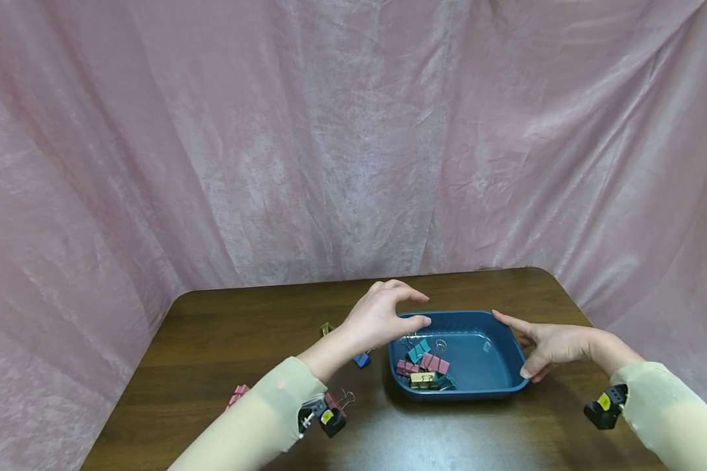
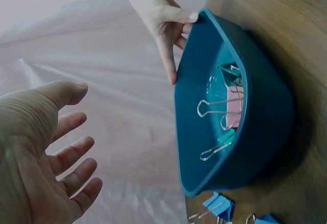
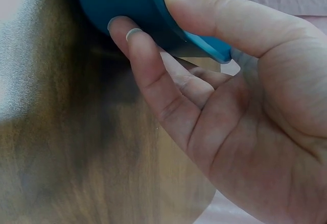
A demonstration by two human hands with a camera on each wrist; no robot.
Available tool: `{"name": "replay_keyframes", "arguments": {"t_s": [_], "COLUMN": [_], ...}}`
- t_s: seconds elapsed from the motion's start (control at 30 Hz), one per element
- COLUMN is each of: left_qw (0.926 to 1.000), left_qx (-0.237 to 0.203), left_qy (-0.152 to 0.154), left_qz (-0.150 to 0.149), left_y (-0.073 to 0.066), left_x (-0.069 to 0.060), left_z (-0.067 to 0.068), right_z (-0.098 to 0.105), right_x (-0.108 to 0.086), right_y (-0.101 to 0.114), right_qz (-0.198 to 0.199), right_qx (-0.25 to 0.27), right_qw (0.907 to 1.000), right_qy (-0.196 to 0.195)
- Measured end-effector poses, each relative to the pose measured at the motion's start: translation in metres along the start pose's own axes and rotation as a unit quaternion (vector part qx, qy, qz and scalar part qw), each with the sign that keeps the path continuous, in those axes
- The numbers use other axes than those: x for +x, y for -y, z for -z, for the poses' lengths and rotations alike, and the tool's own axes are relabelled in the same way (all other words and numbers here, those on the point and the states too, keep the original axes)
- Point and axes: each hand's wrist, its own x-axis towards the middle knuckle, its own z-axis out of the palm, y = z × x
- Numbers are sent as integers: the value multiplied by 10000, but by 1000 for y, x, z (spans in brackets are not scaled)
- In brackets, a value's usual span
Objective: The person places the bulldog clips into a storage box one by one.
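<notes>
A blue plastic tray (image 1: 489, 366) rests on the table with several binder clips in its left part. Among these are a teal binder clip (image 1: 418, 351), a pink binder clip (image 1: 435, 364) and a yellow binder clip (image 1: 422, 380). At the tray's right end, my right hand (image 1: 556, 350) grips the rim, its thumb (image 3: 204, 12) on top and fingertips against the outer wall. My left hand (image 1: 383, 314) hovers by the tray's left end with thumb and fingers spread, holding nothing. The left wrist view shows it apart from the tray wall (image 2: 265, 106).
Left of the tray, a blue binder clip (image 1: 362, 359) and a gold binder clip (image 1: 326, 329) lie on the wooden table (image 1: 212, 340), partly behind the left arm. Pink clips (image 1: 237, 394) and a red clip (image 1: 336, 403) lie nearer. A pink curtain (image 1: 330, 163) hangs behind.
</notes>
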Motion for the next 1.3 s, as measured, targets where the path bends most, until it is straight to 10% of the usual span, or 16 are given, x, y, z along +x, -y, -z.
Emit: {"name": "replay_keyframes", "arguments": {"t_s": [1.3], "left_qw": [9949], "left_qx": [-1], "left_qy": [-792], "left_qz": [629], "left_y": [63], "left_x": [-47], "left_z": [74], "right_z": [2], "right_x": [3], "right_y": [0], "right_qz": [-33], "right_qx": [206], "right_qw": [9998], "right_qy": [47]}}
